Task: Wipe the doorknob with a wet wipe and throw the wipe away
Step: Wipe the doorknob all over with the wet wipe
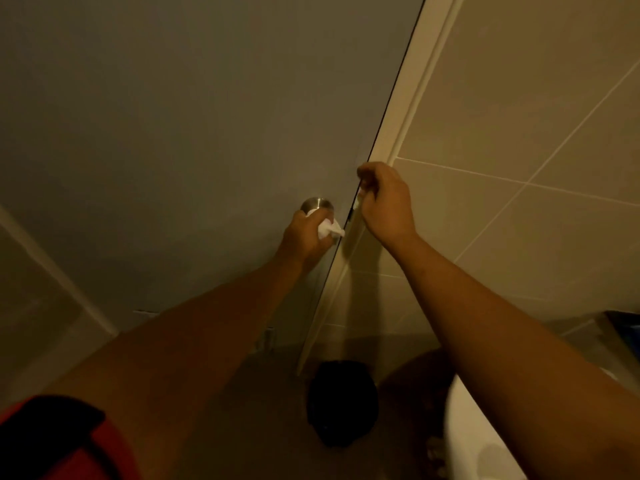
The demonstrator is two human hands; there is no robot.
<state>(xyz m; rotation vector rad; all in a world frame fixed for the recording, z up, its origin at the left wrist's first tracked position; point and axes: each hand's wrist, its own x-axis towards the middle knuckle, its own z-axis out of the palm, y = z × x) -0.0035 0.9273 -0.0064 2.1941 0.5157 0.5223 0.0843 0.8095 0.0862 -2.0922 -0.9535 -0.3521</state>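
A round steel doorknob (316, 204) sticks out of the grey door (194, 140) near its right edge. My left hand (304, 237) wraps around the knob from below with a white wet wipe (328, 229) bunched between fingers and metal; only the knob's top rim shows. My right hand (386, 200) is curled at the door's edge just right of the knob, and something pale shows under its fingers; I cannot tell what it is.
A pale door frame (408, 109) and beige wall tiles (519, 133) run along the right. On the floor below stands a black bin (341, 403). A white rounded fixture (471, 431) sits at the lower right.
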